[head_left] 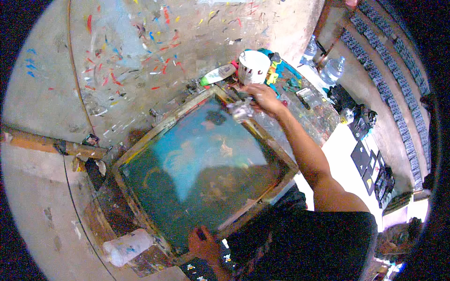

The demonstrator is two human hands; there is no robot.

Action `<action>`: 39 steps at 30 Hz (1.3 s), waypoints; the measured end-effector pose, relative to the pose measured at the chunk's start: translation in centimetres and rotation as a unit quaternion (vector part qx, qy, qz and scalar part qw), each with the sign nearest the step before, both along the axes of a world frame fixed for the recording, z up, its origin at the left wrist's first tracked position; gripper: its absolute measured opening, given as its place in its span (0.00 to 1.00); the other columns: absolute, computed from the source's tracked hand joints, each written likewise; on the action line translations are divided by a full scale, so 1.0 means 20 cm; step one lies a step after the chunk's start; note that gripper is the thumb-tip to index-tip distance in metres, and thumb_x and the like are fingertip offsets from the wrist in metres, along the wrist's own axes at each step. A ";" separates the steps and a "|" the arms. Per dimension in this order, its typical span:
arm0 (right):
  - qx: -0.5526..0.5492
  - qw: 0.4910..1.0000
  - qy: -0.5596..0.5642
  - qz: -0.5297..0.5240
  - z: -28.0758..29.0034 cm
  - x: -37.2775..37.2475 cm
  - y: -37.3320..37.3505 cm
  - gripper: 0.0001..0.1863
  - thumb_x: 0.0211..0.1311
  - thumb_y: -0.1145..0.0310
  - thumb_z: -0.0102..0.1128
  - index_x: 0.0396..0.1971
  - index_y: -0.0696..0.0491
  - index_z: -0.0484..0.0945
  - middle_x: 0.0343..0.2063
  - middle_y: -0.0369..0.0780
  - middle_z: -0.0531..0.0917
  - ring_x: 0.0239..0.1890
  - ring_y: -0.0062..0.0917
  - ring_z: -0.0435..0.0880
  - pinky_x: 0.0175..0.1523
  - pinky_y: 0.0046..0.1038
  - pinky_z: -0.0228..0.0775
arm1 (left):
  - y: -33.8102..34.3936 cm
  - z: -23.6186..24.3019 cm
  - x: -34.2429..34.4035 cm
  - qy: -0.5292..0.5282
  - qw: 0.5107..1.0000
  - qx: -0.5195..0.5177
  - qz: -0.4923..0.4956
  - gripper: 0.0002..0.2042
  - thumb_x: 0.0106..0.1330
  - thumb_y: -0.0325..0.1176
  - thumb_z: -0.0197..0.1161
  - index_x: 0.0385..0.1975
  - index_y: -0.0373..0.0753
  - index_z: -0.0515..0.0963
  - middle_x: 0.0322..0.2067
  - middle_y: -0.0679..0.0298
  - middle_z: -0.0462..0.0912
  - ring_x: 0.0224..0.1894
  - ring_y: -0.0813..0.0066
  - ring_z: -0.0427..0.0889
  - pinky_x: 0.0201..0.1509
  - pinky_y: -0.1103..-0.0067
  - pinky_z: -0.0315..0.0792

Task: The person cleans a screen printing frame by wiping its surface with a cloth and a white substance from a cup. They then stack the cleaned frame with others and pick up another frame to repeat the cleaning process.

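Observation:
A wooden-framed screen (pixel 187 182) with paint-stained teal mesh lies on the paint-covered workbench. At its far corner my right hand (pixel 262 99) has its fingers closed around something pale that is blurred and hard to make out, beside a metallic piece (pixel 241 111) on the frame. My left hand (pixel 203 242) is at the near corner, fingers curled over the frame's edge. Just beyond my right hand stand a white tub (pixel 253 67) and a pale, green-ended container (pixel 218 74) lying tilted. A cloudy plastic bottle (pixel 126 246) lies left of the screen's near corner.
A paint-flecked wall (pixel 131 56) rises behind the bench. Water bottles (pixel 333 70), yellow-and-teal rags (pixel 276 68) and dark items (pixel 358 122) sit at the right, along with a white surface (pixel 340 164) carrying black flat pieces. A dark cord (pixel 70 192) hangs at the left.

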State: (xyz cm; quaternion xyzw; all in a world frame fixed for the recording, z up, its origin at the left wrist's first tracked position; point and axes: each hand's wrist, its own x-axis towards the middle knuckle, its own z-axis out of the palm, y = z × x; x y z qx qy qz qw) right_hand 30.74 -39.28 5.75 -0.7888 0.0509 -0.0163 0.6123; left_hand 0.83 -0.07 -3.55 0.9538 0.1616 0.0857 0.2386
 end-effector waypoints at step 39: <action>-0.346 0.938 -0.026 0.017 -0.44 -0.91 -0.13 0.26 0.60 0.48 0.60 0.30 0.61 0.82 0.27 0.56 0.82 0.33 0.51 0.83 0.41 0.46 0.72 | 0.63 0.11 0.35 0.016 0.988 0.156 -0.008 0.30 0.62 0.50 0.63 0.47 0.23 0.74 0.50 0.37 0.74 0.52 0.40 0.72 0.57 0.57 0.68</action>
